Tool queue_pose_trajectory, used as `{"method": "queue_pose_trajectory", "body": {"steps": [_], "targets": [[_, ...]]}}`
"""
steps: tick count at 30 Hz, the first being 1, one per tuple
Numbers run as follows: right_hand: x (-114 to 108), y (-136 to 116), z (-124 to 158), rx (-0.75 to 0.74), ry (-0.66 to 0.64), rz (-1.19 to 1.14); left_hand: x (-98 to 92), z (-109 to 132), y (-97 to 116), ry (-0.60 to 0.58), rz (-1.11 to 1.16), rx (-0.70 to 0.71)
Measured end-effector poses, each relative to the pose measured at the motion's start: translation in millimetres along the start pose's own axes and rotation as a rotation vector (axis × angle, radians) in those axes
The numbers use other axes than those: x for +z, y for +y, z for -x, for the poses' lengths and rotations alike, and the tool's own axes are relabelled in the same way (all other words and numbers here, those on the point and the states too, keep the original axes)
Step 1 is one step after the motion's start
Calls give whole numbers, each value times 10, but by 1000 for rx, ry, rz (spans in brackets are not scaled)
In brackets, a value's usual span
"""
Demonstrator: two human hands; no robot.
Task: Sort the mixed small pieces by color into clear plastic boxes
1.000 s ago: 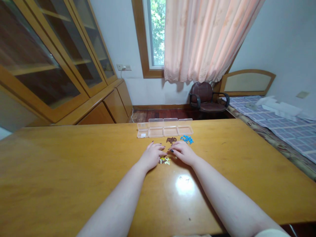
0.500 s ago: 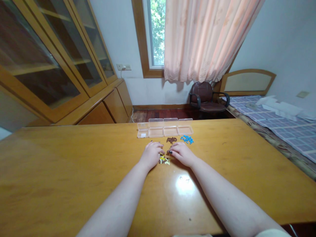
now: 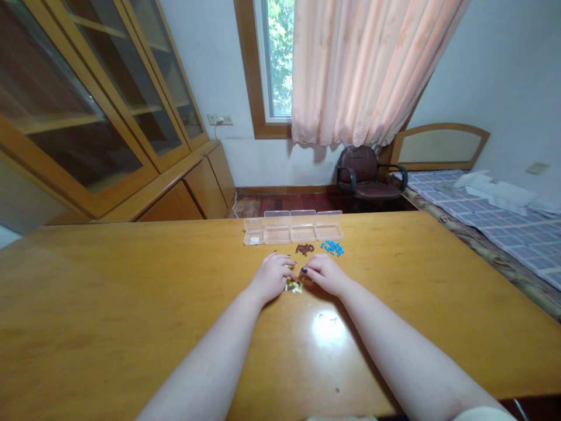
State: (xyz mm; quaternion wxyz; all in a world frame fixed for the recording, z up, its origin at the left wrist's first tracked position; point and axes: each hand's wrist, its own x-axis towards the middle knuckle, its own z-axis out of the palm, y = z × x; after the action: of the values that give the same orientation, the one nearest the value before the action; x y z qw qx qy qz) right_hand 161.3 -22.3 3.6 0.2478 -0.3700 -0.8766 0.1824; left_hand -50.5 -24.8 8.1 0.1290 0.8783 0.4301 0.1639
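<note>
A small mixed pile of yellow, cream and brown pieces point(image 3: 294, 287) lies on the table between my hands; the pieces are too small to name by kind. My left hand point(image 3: 272, 276) rests at the pile's left side, fingers apart and bent over it, partly covering it. On the other side, my right hand point(image 3: 324, 273) has its thumb and fingers drawn together at the pile's edge, and whatever they hold is too small to make out. Just beyond the hands sit a heap of brown pieces point(image 3: 304, 249) and, to its right, a heap of blue pieces point(image 3: 332, 248).
Several clear plastic boxes point(image 3: 277, 235) with raised lids stand in a row behind the heaps, near the far edge of the wooden table point(image 3: 131, 304). Past the table are a brown office chair point(image 3: 367, 175), a bed point(image 3: 504, 204) and a glass-door cabinet point(image 3: 118, 88).
Both hands have shifted slightly over the mixed pile, and the left fingers reach a little farther right. Less yellow shows between the hands. The brown and blue heaps look unchanged.
</note>
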Motion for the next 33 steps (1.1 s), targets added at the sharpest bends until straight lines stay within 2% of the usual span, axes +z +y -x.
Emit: {"method": "queue_pose_trajectory", "body": {"steps": [3, 5, 8, 11, 16, 21, 26, 33], "targets": [[6, 1, 3, -27, -15, -23, 19, 9, 7, -28, 52, 105], [11, 7, 7, -17, -17, -17, 38, 9, 9, -44, 56, 126], [8, 12, 12, -3, -4, -24, 56, -4, -5, -46, 32, 81], [-8, -3, 11, -3, 3, -56, 53, -24, -28, -1, -3, -18], [-17, -31, 2, -21, -45, -69, 37, -42, -42, 56, -27, -124], [-9, -22, 2, -36, -57, -78, 65, -30, -43, 85, 5, -65], [-7, 0, 0, -11, -13, -37, 70, -19, -45, 108, 7, -53], [3, 10, 4, -14, 3, -35, 43, -7, -5, 61, -21, -34]]}}
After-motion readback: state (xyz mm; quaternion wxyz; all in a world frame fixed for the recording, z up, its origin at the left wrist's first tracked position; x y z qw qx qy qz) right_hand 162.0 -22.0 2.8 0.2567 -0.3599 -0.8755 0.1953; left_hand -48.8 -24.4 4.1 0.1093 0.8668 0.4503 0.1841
